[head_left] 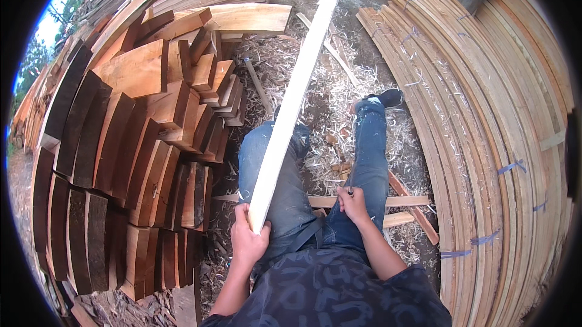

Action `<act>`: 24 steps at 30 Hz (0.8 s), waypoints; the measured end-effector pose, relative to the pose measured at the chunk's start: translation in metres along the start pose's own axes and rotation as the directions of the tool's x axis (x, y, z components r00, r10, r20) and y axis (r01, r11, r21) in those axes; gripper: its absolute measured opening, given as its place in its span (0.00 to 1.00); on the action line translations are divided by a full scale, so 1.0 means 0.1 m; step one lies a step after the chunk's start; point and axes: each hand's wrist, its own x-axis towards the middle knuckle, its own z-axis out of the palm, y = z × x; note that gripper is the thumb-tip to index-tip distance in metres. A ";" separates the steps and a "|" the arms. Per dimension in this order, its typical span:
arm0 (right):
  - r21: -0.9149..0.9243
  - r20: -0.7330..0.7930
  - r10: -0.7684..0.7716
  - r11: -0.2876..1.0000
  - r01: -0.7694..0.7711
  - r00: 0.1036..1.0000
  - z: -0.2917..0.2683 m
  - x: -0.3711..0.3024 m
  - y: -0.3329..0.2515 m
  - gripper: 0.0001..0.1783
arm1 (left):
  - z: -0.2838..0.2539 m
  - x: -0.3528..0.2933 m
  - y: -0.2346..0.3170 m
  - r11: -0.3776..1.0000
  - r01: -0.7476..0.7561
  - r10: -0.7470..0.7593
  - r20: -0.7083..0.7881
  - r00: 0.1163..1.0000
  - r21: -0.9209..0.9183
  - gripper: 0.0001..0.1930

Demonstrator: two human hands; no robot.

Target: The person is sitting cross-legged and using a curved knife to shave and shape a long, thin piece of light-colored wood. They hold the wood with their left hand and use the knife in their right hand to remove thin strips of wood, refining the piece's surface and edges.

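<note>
My left hand (247, 237) grips the near end of a long pale wooden strip (295, 95) that runs up and away over my left knee toward the top of the view. Resting on my right thigh, my right hand (353, 204) has its fingers closed around a small dark pen-like object (350, 192). I am seated, in blue jeans, with my legs stretched out over wood shavings (330, 93).
Stacks of reddish-brown wood blocks (142, 145) stand at my left. Bundles of long pale slats (485, 121) tied with blue cord lie at my right. Short wood offcuts (400, 202) lie under my right leg among the shavings.
</note>
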 end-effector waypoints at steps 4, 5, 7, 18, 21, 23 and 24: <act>0.068 -0.048 -0.037 0.997 0.040 0.998 -0.11 0.02 -0.26 0.21 | -0.01 0.02 -0.04 0.997 0.002 0.004 -0.078 0.997 0.082 0.26; 0.059 -0.038 -0.041 0.997 0.043 0.998 -0.11 0.01 -0.28 0.21 | -0.02 0.02 -0.05 0.993 0.005 0.006 -0.095 0.995 0.116 0.26; 0.055 -0.041 -0.051 0.997 0.053 0.998 -0.13 -0.07 -0.28 0.21 | -0.04 0.03 -0.03 0.993 0.047 -0.035 -0.113 0.993 0.111 0.26; 0.223 0.112 0.128 0.963 -0.150 0.985 0.04 -0.20 -0.31 0.18 | -0.15 -0.03 -0.57 0.973 -0.111 0.164 -0.268 0.949 0.202 0.30; 0.320 0.137 0.085 0.939 -0.125 0.987 0.02 -0.10 -0.54 0.20 | -0.19 -0.05 -0.66 0.952 -0.155 0.232 -0.291 0.928 0.265 0.29; 0.432 0.137 0.059 0.895 -0.113 0.989 -0.03 0.03 -0.70 0.22 | -0.19 -0.04 -0.70 0.927 -0.199 0.302 -0.319 0.898 0.318 0.29; 0.448 0.150 0.034 0.889 -0.098 0.988 -0.04 0.06 -0.80 0.21 | -0.20 -0.03 -0.73 0.904 -0.223 0.351 -0.337 0.873 0.365 0.31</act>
